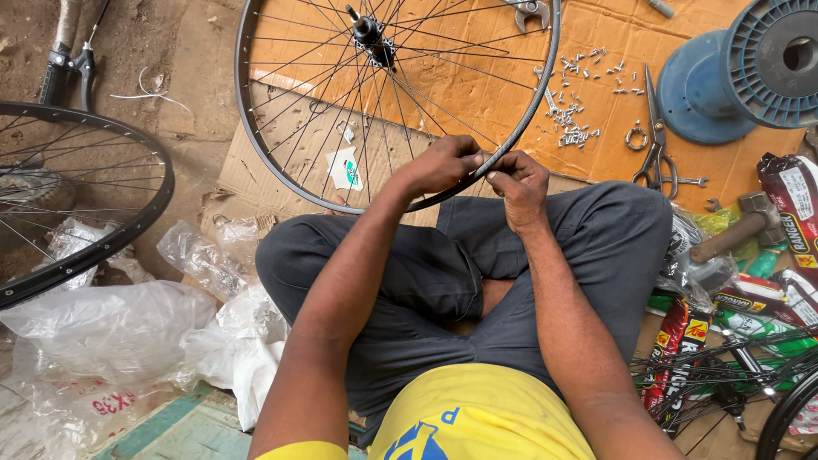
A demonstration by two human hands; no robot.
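The person sits cross-legged on the floor, in grey trousers and a yellow shirt, with a spoked bicycle wheel [400, 94] lying tilted ahead of the knees, its near rim resting over the lap and its far part over a sheet of brown cardboard [477, 85]. The left hand [443, 163] is at the near rim, its grip closed with fingertips pinched on the rim edge or a small part there; what exactly lies between the fingers is too small to tell. The right hand [518, 183] sits just beside it, touching the same stretch of rim, its grip likewise closed, thumb and forefinger pressed together at the rim. The two hands nearly meet. The hub [373, 38] of the wheel stands near the top of the view, spokes radiating to the rim. On the cardboard, right of the wheel, lies a scatter of small metal nipples [575, 98], and beside them a pair of scissors [656, 140] with a small metal ring [636, 136] next to the blades. A blue plastic spool [741, 72] lies on its side at upper right. A hammer [737, 228] rests by the right knee among printed packets [767, 298]. At left, a second wheel [77, 204] lies on bare ground, with crumpled clear plastic bags [128, 328] near the left knee. More spokes and a rim [750, 383] show at lower right.
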